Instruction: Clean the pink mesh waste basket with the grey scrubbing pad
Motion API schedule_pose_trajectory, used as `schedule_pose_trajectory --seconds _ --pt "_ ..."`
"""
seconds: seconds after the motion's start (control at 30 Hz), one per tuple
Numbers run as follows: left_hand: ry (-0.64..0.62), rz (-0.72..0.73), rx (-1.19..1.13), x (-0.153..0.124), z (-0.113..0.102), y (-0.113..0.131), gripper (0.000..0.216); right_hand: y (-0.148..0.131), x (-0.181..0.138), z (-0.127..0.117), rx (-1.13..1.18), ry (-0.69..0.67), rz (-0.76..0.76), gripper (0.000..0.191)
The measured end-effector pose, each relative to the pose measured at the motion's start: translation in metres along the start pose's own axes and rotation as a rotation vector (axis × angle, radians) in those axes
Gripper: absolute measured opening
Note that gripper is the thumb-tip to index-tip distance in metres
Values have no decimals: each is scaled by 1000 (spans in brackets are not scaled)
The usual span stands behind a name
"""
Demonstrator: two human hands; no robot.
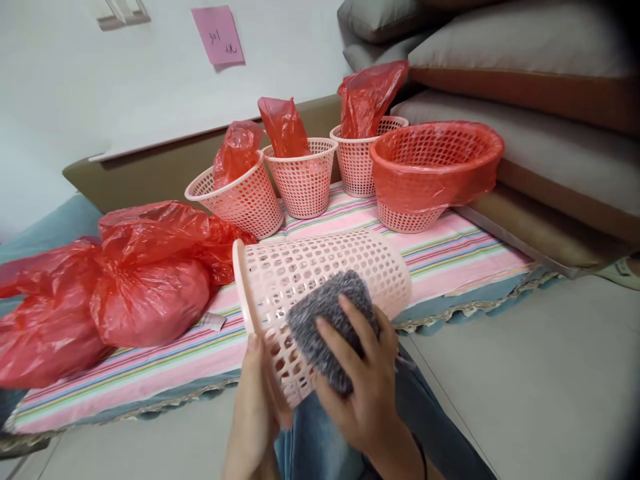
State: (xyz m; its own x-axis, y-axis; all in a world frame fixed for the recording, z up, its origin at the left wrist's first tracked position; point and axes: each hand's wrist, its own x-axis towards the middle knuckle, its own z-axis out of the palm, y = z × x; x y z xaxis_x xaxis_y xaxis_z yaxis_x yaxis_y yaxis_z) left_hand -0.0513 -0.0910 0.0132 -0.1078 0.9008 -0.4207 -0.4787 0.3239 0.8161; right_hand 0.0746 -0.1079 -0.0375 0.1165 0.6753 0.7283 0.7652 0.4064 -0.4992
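A pale pink perforated plastic wastebasket (pixel 320 267) lies on its side in front of me, its rim toward the left and its base toward the right. My left hand (pixel 257 393) grips the rim at the lower left, its thumb on the outside and its other fingers mostly hidden. With spread fingers, my right hand (pixel 363 373) presses a fuzzy grey scrubbing sponge (pixel 325 313) against the basket's side wall. The sponge covers part of the holes.
Behind stand several pink baskets, including a tilted one (pixel 255 200) and one lined with a red bag (pixel 410 187). Stuffed red plastic bags (pixel 150 293) lie at left on the striped cloth (pixel 450 247). Stacked cushions (pixel 530 120) rise at right. A pink note (pixel 219 37) is on the wall.
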Motion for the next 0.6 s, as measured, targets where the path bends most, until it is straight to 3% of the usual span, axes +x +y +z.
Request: schedule_pose_trajectory --seconds 0.13,0.23,0.33,0.6 --pt "201 -107 -86 -33 -1 8 68 -22 8 -30 29 -56 -125 47" --pt "195 -136 -118 -39 -1 7 65 -13 17 -43 44 -136 -83 50" --pt "148 -76 -100 -27 -4 3 61 8 23 -45 46 -176 15 51" --pt "-25 -101 -138 -6 -1 0 62 77 21 -41 -52 123 254 42"
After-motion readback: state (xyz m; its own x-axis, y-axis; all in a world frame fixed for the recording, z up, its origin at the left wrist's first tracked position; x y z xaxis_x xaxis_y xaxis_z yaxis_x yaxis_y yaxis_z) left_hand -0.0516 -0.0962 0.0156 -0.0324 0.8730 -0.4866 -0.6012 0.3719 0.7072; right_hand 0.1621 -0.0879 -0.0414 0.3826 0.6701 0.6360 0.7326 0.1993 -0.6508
